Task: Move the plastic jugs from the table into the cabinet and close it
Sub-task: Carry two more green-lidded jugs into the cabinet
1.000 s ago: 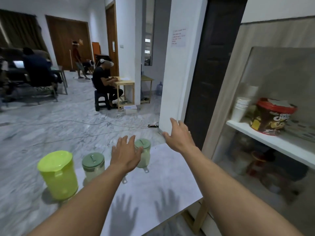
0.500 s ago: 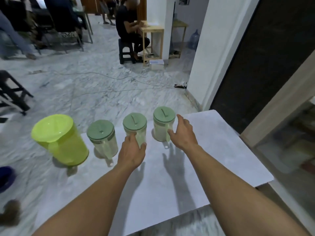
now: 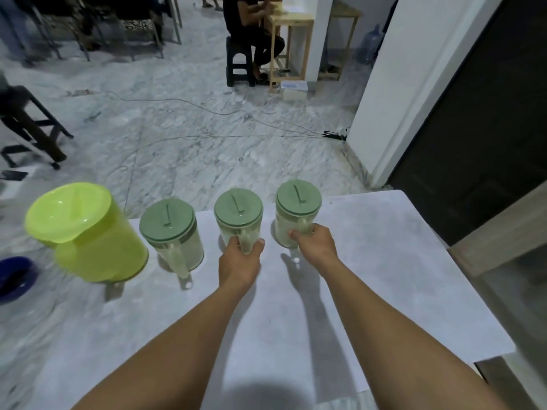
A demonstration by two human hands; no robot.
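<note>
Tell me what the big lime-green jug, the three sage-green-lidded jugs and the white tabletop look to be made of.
Lime-green jug: opaque glossy plastic, judging by its soft sheen. Sage-green-lidded jugs: cloudy see-through plastic bodies with matte moulded lids; the left hand and right hand grip two by their handles. White tabletop: smooth matte surface, perhaps laminate; unclear.

On the white table [image 3: 384, 276] stand 4 plastic jugs in 1 row: 1 big lime-yellow jug [image 3: 88, 235] at the far left and 3 smaller clear jugs, each with 1 sage-green lid. Counting from the left: the first clear jug [image 3: 174, 235], the middle clear jug [image 3: 238, 217], the right clear jug [image 3: 296, 211]. 2 bare hands are out, 1 to a handle: left hand [image 3: 239, 261], right hand [image 3: 316, 247].
</note>
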